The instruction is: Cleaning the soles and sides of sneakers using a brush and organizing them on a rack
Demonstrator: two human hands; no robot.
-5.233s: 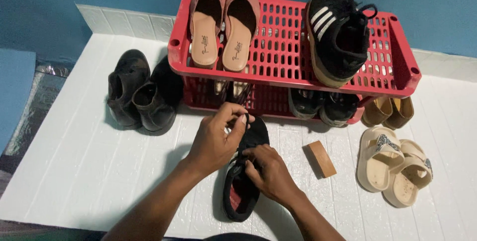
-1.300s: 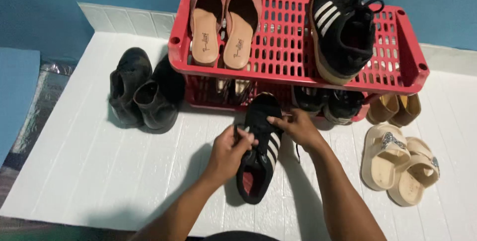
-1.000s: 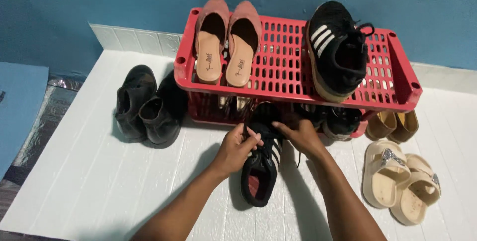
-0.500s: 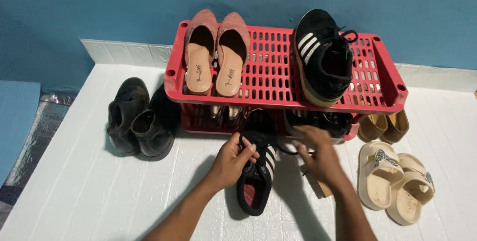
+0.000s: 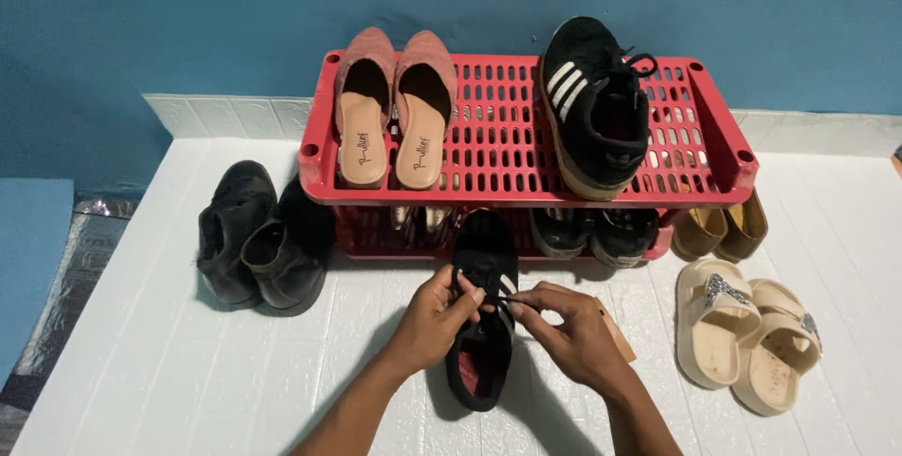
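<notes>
A: Looking down now. Left hand [image 5: 440,317] pinching a lace at the near side of the sneaker [image 5: 483,324], fingers curled tight, thumb pressing on top.

B: Right hand [image 5: 568,336] doing the same from the other side, thumb and forefinger closing on a thin black lace [image 5: 515,299], remaining fingers loosely bent.

A: Sneaker lying flat on the white mat [image 5: 188,362] directly between both hands, toe pointing away, red lining showing at the heel end nearest the wrists.

B: Peeking out just behind the right hand, a small wooden block [image 5: 620,341], mostly hidden.

A: Straight ahead of the knuckles, standing against the blue wall, a red rack [image 5: 714,151]. Sitting on its top tier, beyond the left hand, pink mules [image 5: 393,108]; beyond the right hand, a matching black sneaker [image 5: 590,104], tilting slightly.

B: Tucked on the lower tier just past the fingertips, more dark shoes [image 5: 592,231], details hard to tell in the shadow.

A: Well off to the left of the left hand, resting on the mat, black boots [image 5: 252,249].

B: And out to the right of the right hand, cream sandals [image 5: 747,334], with tan shoes [image 5: 722,229] sitting beyond them beside the rack.
</notes>
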